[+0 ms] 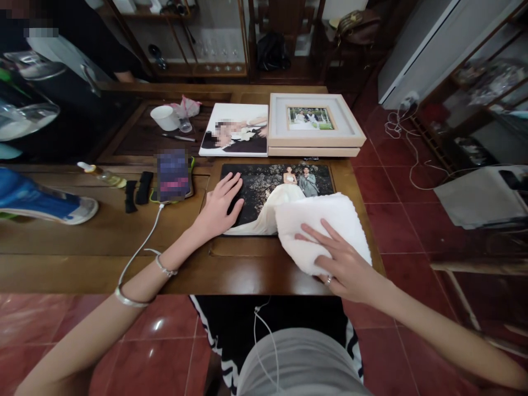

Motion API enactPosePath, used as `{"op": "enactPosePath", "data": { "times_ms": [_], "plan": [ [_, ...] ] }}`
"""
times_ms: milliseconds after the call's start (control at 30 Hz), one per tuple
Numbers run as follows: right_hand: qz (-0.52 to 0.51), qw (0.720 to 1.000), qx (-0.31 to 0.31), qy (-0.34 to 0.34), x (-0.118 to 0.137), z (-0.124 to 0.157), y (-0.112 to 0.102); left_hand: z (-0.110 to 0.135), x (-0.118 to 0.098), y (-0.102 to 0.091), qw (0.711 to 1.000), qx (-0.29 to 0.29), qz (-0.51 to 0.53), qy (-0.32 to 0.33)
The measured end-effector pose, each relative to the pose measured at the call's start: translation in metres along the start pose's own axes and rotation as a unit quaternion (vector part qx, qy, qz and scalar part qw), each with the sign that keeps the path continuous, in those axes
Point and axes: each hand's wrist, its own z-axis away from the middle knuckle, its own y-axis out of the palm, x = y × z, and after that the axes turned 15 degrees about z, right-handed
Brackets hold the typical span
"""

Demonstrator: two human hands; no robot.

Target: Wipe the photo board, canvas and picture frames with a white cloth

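A dark wedding photo panel point(256, 190) lies flat on the wooden table in front of me. My left hand point(220, 206) rests on its left edge, fingers stretched out. My right hand point(336, 256) presses a white cloth point(325, 212) over the panel's lower right part and the table beside it. The thumb and some fingers sink into the cloth, which hides that corner of the panel. Behind the panel stand a white photo canvas point(237, 132) and a framed photo point(311, 118) stacked on another frame.
On the left lie a phone point(173, 175) with a white cable, black straps point(138, 190), a small bottle point(105, 175) and a blue shoe-like item point(41, 195). A white cup point(165, 117) sits farther back. The table's right edge point(363, 203) drops to red floor tiles. Another person point(99, 41) is at upper left.
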Motion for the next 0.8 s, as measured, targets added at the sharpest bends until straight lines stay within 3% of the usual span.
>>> {"op": "enactPosePath", "data": {
  "times_ms": [67, 167, 367, 467, 567, 800],
  "plan": [
    [-0.002, 1.0, 0.009, -0.01, -0.002, -0.004, -0.001, 0.0, 0.001, 0.0, 1.0, -0.001, -0.002, 0.006],
    [0.011, 1.0, 0.017, 0.011, -0.026, -0.024, 0.002, 0.0, 0.003, 0.0, 1.0, -0.002, -0.003, 0.011],
    [0.063, 0.991, 0.033, 0.117, -0.091, -0.087, 0.017, 0.0, 0.004, 0.0, 1.0, 0.008, 0.002, 0.008],
    [0.097, 0.984, 0.028, 0.144, -0.101, -0.103, 0.023, 0.001, 0.004, 0.0, 1.0, 0.007, 0.003, 0.004],
    [0.115, 0.989, 0.025, 0.084, -0.083, -0.095, 0.025, 0.001, 0.004, 0.0, 1.0, 0.003, 0.015, -0.002],
    [0.075, 0.997, 0.013, -0.025, 0.014, -0.034, 0.018, 0.001, 0.009, 0.002, 0.999, -0.015, 0.05, -0.013]
  ]
}}
